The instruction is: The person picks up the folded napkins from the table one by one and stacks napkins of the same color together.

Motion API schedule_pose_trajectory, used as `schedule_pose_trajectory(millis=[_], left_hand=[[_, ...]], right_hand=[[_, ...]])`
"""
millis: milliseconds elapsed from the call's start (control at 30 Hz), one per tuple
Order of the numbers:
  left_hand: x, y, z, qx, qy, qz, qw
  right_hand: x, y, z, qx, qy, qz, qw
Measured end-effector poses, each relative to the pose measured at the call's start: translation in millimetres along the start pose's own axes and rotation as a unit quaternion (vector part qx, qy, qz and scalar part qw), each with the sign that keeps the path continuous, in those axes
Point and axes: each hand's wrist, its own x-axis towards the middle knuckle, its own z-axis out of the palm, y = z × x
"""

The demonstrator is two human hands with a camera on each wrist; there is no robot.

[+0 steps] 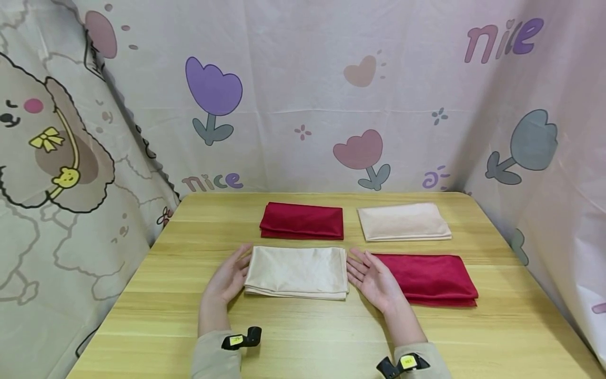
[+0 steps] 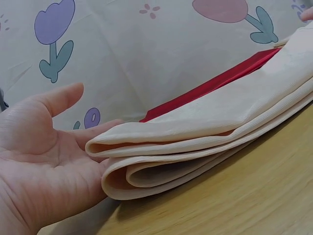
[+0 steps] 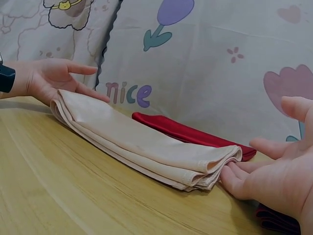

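Note:
A folded cream cloth [image 1: 297, 271] lies in front of me, its stacked layers showing along the edge in the left wrist view. At its left end is my left hand [image 1: 229, 277], palm facing inward, thumb raised, the other fingers partly hidden behind the cloth [image 2: 195, 122]. On the opposite end, my right hand [image 1: 375, 279] has its fingers extended toward the cloth. In the right wrist view, fingertips of that right hand [image 3: 279, 169] touch the end of the layers, some of them tucked beneath. Neither thumb presses on the fabric.
Behind the cream cloth lies a folded red cloth [image 1: 302, 221]. A second cream cloth [image 1: 404, 222] is at the back right, and another red cloth [image 1: 433, 279] sits just beyond my right hand. A patterned curtain [image 1: 293, 95] hangs past the wooden table's [image 1: 161, 295] far edge.

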Motion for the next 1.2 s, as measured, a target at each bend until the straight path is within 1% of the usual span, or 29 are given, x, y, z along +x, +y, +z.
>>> schedule_pose_trajectory(millis=[133,233,433,600,767,1033,1200], left_hand=[[1.5,-0.7,0.0,0.001,-0.001,-0.003,1.0],[2.6,-1.5,-0.3,0.006,0.0,-0.004,1.0],[3.7,-3.0,0.1,0.01,0.002,-0.004,0.9999],[3.8,-3.0,1.0,0.007,0.009,-0.004,0.9999],[4.2,-3.2,1.7,0.008,0.016,-0.005,0.9998],[4.4,-3.4,1.5,0.013,0.015,-0.001,0.9998],[4.0,-3.6,2.4,0.022,0.011,0.001,0.9997]], right_hand=[[0.2,1,1,-0.014,0.003,-0.01,0.9999],[0.8,2,2,-0.036,0.001,-0.022,0.9991],[0.9,3,5,-0.08,0.0,-0.049,0.9955],[0.6,4,9,-0.098,-0.005,-0.067,0.9929],[1.1,5,10,-0.106,-0.005,-0.078,0.9913],[3.4,9,12,-0.09,0.018,-0.083,0.9923],[4.7,13,14,-0.097,0.026,-0.083,0.9914]])
